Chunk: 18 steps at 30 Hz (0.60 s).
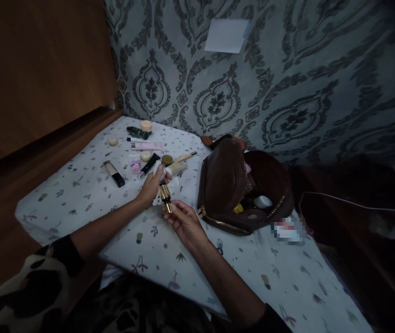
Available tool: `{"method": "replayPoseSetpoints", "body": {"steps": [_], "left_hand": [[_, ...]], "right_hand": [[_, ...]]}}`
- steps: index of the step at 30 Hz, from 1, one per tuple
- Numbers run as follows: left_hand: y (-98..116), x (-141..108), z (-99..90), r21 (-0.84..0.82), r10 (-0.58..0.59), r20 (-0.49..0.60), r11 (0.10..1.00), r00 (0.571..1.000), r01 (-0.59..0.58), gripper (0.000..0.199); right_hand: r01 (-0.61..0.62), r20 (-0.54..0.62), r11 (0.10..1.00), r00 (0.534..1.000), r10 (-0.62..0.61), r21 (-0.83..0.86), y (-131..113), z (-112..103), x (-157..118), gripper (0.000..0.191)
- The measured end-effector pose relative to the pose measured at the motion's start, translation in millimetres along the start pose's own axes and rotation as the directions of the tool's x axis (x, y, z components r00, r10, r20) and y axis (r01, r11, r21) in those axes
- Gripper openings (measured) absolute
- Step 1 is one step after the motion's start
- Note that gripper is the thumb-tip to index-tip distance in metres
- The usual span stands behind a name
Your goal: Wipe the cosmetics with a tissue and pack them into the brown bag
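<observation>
My right hand [185, 224] pinches the lower end of a small gold and black cosmetic tube [165, 193], which looks like a lipstick. Just left of the tube's upper end is my left hand [151, 186], its fingers closed on a crumpled white wipe or tissue [157, 200]. Whether the left fingers also touch the tube is hard to see. Beyond the hands lie a beige tube [178, 168], a black tube [149, 165], a round olive-coloured jar [167, 160] and a pink and white tube [134, 164].
An open brown bag [223, 185] stands right of my hands, with a white-lidded container [262, 202] inside. A bottle with a black cap [113, 173] lies left on the patterned tablecloth [76, 194]. Further back are a pale pink tube [147, 146], a dark green tube [137, 132] and a peach jar [146, 126].
</observation>
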State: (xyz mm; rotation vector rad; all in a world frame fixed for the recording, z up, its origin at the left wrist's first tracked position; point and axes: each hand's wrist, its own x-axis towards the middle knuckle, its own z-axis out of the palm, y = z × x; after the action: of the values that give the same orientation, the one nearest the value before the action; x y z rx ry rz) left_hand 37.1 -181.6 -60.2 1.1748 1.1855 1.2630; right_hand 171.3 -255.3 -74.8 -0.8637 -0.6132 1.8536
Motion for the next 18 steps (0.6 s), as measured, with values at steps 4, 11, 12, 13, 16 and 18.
{"method": "replayPoseSetpoints", "body": {"steps": [4, 11, 12, 13, 16, 18], "left_hand": [[-0.3, -3.6, 4.5, -0.071, -0.051, 0.054, 0.996, 0.997, 0.055, 0.065], [3.4, -14.6, 3.1, 0.254, 0.309, 0.321, 0.883, 0.895, -0.396, 0.033], [3.8, -14.5, 2.6, 0.286, 0.322, 0.301, 0.867, 0.898, -0.407, 0.032], [3.7, -14.0, 2.1, 0.307, 0.328, 0.279, 0.86, 0.903, -0.407, 0.032], [1.2, -10.6, 0.4, 0.312, 0.296, 0.241, 0.878, 0.924, -0.363, 0.04], [-1.4, -7.6, -0.8, 0.292, 0.227, 0.214, 0.913, 0.95, -0.285, 0.047]], "right_hand": [[0.0, -0.014, 0.996, 1.0, 0.002, 0.085, -0.9, -4.3, 4.1, 0.034], [0.007, -0.085, 0.989, 0.996, 0.006, 0.147, 0.7, -2.6, 4.7, 0.038], [0.007, -0.079, 0.991, 0.997, 0.004, 0.132, 1.2, -1.1, 3.6, 0.038], [0.012, -0.074, 0.993, 0.997, -0.003, 0.114, 1.7, 0.2, 2.5, 0.039], [0.054, -0.067, 0.997, 0.996, -0.05, 0.058, 2.5, 2.0, -0.6, 0.045], [0.075, -0.059, 0.997, 0.996, -0.073, 0.024, 1.7, 1.3, -2.3, 0.044]]}}
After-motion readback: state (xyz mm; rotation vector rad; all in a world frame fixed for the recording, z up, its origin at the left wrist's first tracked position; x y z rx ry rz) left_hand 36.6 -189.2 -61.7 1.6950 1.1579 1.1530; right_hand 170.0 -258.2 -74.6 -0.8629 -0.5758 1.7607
